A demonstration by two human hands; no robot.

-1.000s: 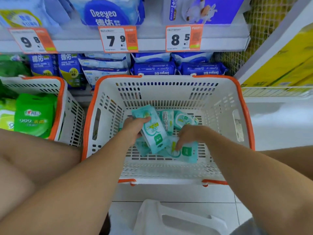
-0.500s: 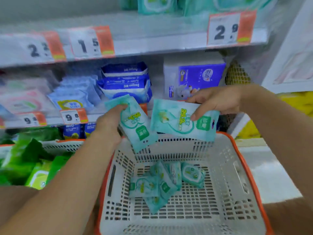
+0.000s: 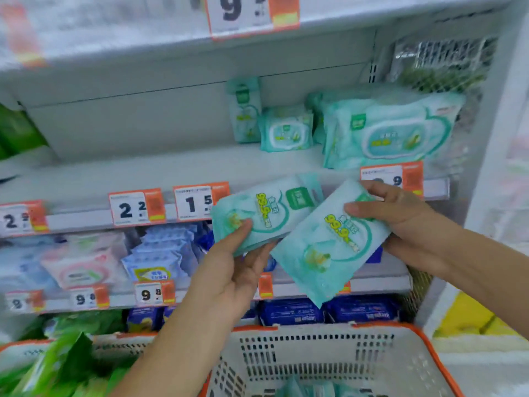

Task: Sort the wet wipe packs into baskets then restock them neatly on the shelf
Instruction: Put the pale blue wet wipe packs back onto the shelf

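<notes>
Mint-green wet wipe packs fill both hands: the left hand (image 3: 229,270) grips one pack (image 3: 263,213), the right hand (image 3: 400,222) pinches another pack (image 3: 329,242), both held above the white basket (image 3: 315,356) before the shelf (image 3: 171,170) of matching packs (image 3: 386,130).

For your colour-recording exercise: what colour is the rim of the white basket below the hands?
Orange, on the white basket; the head view shows it best.
</notes>
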